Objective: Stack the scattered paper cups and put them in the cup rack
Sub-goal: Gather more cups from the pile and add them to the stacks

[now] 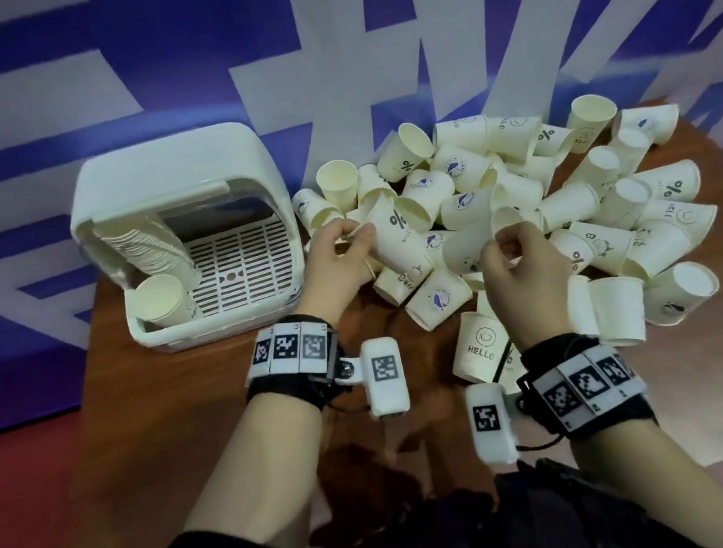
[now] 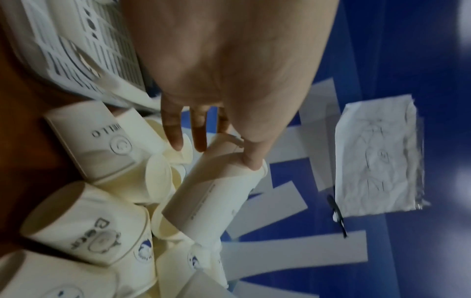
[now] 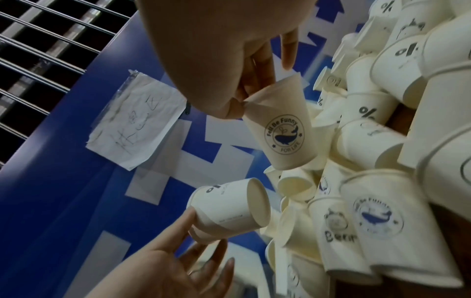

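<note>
Head view: left hand [image 1: 338,256] pinches the rim of a "%" cup [image 1: 397,239], thumb inside the mouth, other fingers along the wall. Right hand [image 1: 521,265] pinches the rim of a whale-logo cup [image 3: 281,129] between thumb and fingertips. Both cups are lifted clear of the pile [image 1: 575,202], which spreads beyond and to the right of the right hand across the brown tabletop [image 1: 143,403].

Key relation: the two held cups sit apart, with a gap between the hands. In the right wrist view the "%" cup lies near horizontal with its mouth turned toward the whale cup, which hangs base-down above it. To nest, I judge the whale cup's base must swing round to line up with that open mouth; the right hand looks the better placed to bring it over.

Cup rack [image 1: 183,235] stands just to the left of the left hand, white plastic with a slatted floor; a long nested stack [image 1: 153,254] leans inside it.

Cups are thin cream paper, tapered, with rolled rims; they dent easily under a pinch.
</note>
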`<state>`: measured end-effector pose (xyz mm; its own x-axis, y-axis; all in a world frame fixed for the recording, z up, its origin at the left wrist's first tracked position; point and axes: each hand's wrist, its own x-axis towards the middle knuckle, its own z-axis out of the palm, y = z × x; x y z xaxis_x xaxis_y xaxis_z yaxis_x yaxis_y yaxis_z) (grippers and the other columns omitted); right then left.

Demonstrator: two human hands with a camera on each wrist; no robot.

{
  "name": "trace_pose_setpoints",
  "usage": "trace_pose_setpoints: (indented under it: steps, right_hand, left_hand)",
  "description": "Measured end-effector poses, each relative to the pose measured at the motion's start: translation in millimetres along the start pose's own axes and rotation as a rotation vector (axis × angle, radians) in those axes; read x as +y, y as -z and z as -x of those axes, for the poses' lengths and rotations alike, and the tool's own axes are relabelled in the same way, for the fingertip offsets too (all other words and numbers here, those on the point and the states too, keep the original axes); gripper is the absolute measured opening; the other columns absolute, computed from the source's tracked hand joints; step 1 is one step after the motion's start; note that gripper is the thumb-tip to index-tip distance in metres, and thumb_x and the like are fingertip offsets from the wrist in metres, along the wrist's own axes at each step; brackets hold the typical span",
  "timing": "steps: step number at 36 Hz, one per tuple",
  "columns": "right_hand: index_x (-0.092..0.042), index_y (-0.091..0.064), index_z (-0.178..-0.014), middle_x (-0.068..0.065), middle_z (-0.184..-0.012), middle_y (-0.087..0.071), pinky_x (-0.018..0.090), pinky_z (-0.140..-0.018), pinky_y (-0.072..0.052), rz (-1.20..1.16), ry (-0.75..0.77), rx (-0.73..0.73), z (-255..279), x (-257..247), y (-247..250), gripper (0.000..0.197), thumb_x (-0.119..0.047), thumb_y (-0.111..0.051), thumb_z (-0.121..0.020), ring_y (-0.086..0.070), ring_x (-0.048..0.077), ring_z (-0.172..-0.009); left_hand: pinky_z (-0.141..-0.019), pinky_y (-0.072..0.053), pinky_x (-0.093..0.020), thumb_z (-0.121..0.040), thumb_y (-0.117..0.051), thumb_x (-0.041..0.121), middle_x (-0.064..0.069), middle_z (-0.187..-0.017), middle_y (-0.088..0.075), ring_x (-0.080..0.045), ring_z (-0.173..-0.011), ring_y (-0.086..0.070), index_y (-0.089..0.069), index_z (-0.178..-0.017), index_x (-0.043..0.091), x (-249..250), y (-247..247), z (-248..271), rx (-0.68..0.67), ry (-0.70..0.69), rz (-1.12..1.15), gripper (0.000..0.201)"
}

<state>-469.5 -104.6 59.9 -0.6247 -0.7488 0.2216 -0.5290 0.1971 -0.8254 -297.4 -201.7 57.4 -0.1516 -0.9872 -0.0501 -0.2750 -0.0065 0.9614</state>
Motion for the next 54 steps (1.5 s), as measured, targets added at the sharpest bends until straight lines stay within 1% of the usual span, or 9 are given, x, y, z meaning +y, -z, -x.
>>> trace_pose_setpoints:
  steps: [4,10,15,19,25,30,34,44,54]
  right_hand:
    - [-0.015,-0.059,-0.085,0.0,-0.077,-0.061,0.054,-0.087,-0.044,-0.067,0.084,-0.064,15.3,-15.7,-10.9,0.016,-0.027,-0.049,-0.081,-0.057,0.02,-0.076]
    - [-0.017,-0.057,-0.085,-0.008,-0.074,-0.057,0.056,-0.081,-0.046,-0.134,0.226,-0.17,37.9,-41.0,-31.3,0.009,-0.025,-0.051,-0.085,-0.058,0.018,-0.075]
    - [-0.017,-0.058,-0.087,-0.017,-0.075,-0.054,0.054,-0.083,-0.046,-0.151,0.286,-0.257,53.9,-62.4,-50.2,0.011,-0.025,-0.05,-0.087,-0.057,0.012,-0.078]
    - [-0.013,-0.06,-0.088,-0.006,-0.077,-0.06,0.052,-0.079,-0.047,-0.14,0.349,-0.286,64.0,-77.4,-62.9,0.016,-0.025,-0.05,-0.087,-0.059,0.02,-0.077]
    - [-0.015,-0.061,-0.086,-0.008,-0.077,-0.06,0.052,-0.078,-0.048,-0.152,0.386,-0.332,76.4,-96.5,-87.8,0.012,-0.023,-0.052,-0.088,-0.06,0.016,-0.078]
    - [-0.01,-0.062,-0.085,-0.005,-0.078,-0.061,0.037,-0.073,-0.048,-0.192,0.43,-0.346,82.9,-114.1,-106.8,0.01,-0.016,-0.055,-0.089,-0.056,0.009,-0.076]
    - [-0.011,-0.062,-0.083,-0.004,-0.076,-0.063,0.043,-0.072,-0.049,-0.187,0.447,-0.358,82.0,-128.9,-123.5,0.01,-0.015,-0.055,-0.089,-0.058,0.013,-0.074]
    - [-0.014,-0.06,-0.086,-0.01,-0.078,-0.058,0.052,-0.075,-0.047,-0.194,0.558,-0.37,69.2,-163.6,-164.1,0.01,-0.017,-0.052,-0.091,-0.059,0.016,-0.077]
    - [-0.012,-0.06,-0.085,-0.006,-0.079,-0.059,0.05,-0.073,-0.047,-0.186,0.626,-0.401,59.3,-174.3,-207.9,0.014,-0.02,-0.051,-0.093,-0.058,0.02,-0.075]
  left_hand:
    - [-0.089,-0.048,-0.044,-0.091,-0.058,0.036,0.002,-0.089,-0.059,-0.018,-0.088,-0.056,-0.056,-0.075,0.03,-8.1,28.1,17.9,0.089,0.075,0.062,0.017]
    - [-0.082,-0.049,-0.034,-0.085,-0.066,0.031,-0.018,-0.112,-0.058,-0.022,-0.094,-0.058,-0.059,-0.073,0.03,-22.5,73.4,39.7,0.226,0.057,0.061,0.015]
    - [-0.084,-0.045,-0.031,-0.082,-0.071,0.026,-0.005,-0.089,-0.063,-0.018,-0.089,-0.059,-0.061,-0.072,0.023,-28.7,111.8,57.7,0.303,0.074,0.097,0.014]
    - [-0.078,-0.044,-0.022,-0.084,-0.072,0.018,0.005,-0.078,-0.061,-0.008,-0.077,-0.057,-0.062,-0.074,0.02,-36.2,136.8,67.8,0.338,0.103,0.153,0.014]
    - [-0.069,-0.049,-0.015,-0.08,-0.074,0.009,0.003,-0.085,-0.061,-0.009,-0.079,-0.058,-0.061,-0.078,0.017,-51.4,168.6,74.2,0.373,0.132,0.219,0.016]
    - [-0.07,-0.045,-0.014,-0.079,-0.076,0.011,0.003,-0.087,-0.061,-0.011,-0.084,-0.057,-0.06,-0.079,0.015,-62.4,189.9,66.8,0.394,0.131,0.238,0.017]
    - [-0.065,-0.044,-0.009,-0.078,-0.077,0.009,-0.002,-0.095,-0.061,-0.008,-0.081,-0.057,-0.059,-0.076,0.017,-64.6,206.8,58.5,0.397,0.077,0.228,0.02]
    - [-0.101,-0.048,-0.033,-0.077,-0.077,0.009,-0.005,-0.133,-0.049,-0.019,-0.122,-0.053,-0.058,-0.077,0.022,-76.8,244.2,22.4,0.463,-0.049,0.184,0.024]
    - [-0.103,-0.046,-0.041,-0.076,-0.078,0.01,0.0,-0.135,-0.048,-0.019,-0.124,-0.051,-0.056,-0.074,0.024,-107.4,262.2,-6.3,0.449,-0.08,0.089,0.025]
